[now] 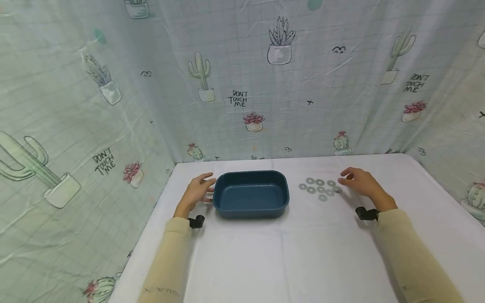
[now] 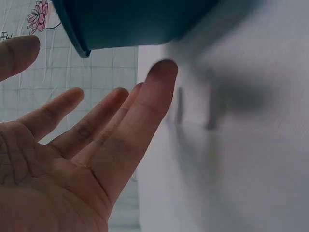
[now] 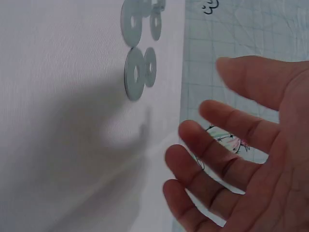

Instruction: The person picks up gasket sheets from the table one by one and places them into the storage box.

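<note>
A dark teal rectangular tray (image 1: 251, 213) with rounded corners sits on the white table. Close to its left side is my left hand (image 1: 195, 191), fingers spread and holding nothing; in the left wrist view the fingertips (image 2: 163, 72) lie just below the tray's wall (image 2: 130, 24). To the right of the tray several flat grey metal washers (image 1: 320, 189) lie in a loose cluster. My right hand (image 1: 360, 183) hovers at the cluster's right edge, its fingers loosely bent with nothing between them. The right wrist view shows it apart from the nearest washers (image 3: 134, 79).
Behind the table and along both sides hangs a pale curtain (image 1: 227, 75) printed with cacti and lettering. The white table (image 1: 246, 261) extends in front of the tray. Each wrist carries a small black camera (image 1: 196, 221).
</note>
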Available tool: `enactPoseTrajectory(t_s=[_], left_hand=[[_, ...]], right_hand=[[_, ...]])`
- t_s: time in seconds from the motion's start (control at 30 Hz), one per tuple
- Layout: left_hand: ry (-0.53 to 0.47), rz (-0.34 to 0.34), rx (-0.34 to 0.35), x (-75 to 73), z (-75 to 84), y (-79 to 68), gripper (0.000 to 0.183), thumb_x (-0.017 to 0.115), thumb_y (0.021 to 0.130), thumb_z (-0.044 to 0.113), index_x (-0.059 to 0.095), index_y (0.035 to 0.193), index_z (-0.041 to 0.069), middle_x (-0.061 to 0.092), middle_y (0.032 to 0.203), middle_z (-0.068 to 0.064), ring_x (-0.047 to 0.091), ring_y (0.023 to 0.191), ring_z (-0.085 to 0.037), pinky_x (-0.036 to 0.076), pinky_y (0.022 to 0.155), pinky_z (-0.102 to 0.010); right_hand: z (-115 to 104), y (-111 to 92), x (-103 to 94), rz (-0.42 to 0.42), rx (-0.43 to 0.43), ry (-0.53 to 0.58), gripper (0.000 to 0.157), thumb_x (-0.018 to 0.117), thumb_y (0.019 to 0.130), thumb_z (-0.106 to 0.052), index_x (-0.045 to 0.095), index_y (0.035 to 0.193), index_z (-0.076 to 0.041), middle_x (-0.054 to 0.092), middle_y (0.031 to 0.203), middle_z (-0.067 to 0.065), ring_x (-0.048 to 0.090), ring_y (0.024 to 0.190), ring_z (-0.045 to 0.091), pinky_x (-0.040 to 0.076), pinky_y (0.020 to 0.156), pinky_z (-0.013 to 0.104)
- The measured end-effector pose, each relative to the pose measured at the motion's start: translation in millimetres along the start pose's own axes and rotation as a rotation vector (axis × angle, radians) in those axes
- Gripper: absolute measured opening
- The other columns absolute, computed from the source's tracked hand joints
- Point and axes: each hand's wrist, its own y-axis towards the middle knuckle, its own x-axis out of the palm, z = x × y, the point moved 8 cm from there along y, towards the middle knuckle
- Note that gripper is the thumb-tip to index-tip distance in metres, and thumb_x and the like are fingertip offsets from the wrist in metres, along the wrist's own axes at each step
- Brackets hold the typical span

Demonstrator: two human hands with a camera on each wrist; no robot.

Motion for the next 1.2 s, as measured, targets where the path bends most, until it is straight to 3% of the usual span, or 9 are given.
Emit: enactPoseTrajectory(t_s=[0.2, 0.33, 0.77, 1.2], left_hand=[[-0.113, -0.108, -0.026, 17.0, -15.2, -1.1, 0.058, 0.055, 0.106, 0.036, 0.04, 0.157, 0.013, 0.046, 0.153, -0.022, 0.059, 0.131, -0.042, 0.065, 0.075, -0.043], [-0.171, -0.152, -0.017, 22.7, -19.5, -3.2, 0.057, 0.053, 0.107, 0.032, 0.037, 0.158, 0.013, 0.041, 0.157, -0.022, 0.055, 0.135, -0.044, 0.065, 0.072, -0.043], [-0.246, -0.212, -0.004, 26.3, -28.9, -5.0, 0.058, 0.052, 0.106, 0.025, 0.035, 0.16, 0.015, 0.041, 0.158, -0.023, 0.052, 0.137, -0.043, 0.064, 0.079, -0.05], [-0.316, -0.261, 0.019, 26.5, -32.7, -8.1, 0.061, 0.055, 0.104, 0.019, 0.032, 0.161, 0.02, 0.049, 0.145, -0.026, 0.052, 0.135, -0.041, 0.063, 0.083, -0.056]], right_hand=[[9, 2, 15.9, -0.058, 0.103, 0.043, 0.042, 0.06, 0.1, -0.028, 0.057, 0.126, 0.006, 0.059, 0.124, 0.033, 0.059, 0.105, 0.042, 0.052, 0.082, 0.049], [7, 5, 20.7, -0.06, 0.109, 0.041, 0.037, 0.06, 0.099, -0.024, 0.059, 0.12, 0.007, 0.062, 0.12, 0.031, 0.059, 0.101, 0.04, 0.051, 0.081, 0.048], [20, 10, 34.3, -0.093, 0.206, 0.05, 0.036, 0.065, 0.097, -0.024, 0.059, 0.118, 0.004, 0.058, 0.121, 0.03, 0.055, 0.102, 0.039, 0.05, 0.082, 0.049], [15, 9, 36.4, -0.066, 0.175, -0.003, 0.03, 0.065, 0.097, -0.02, 0.061, 0.113, 0.005, 0.059, 0.107, 0.023, 0.054, 0.097, 0.037, 0.048, 0.082, 0.048]])
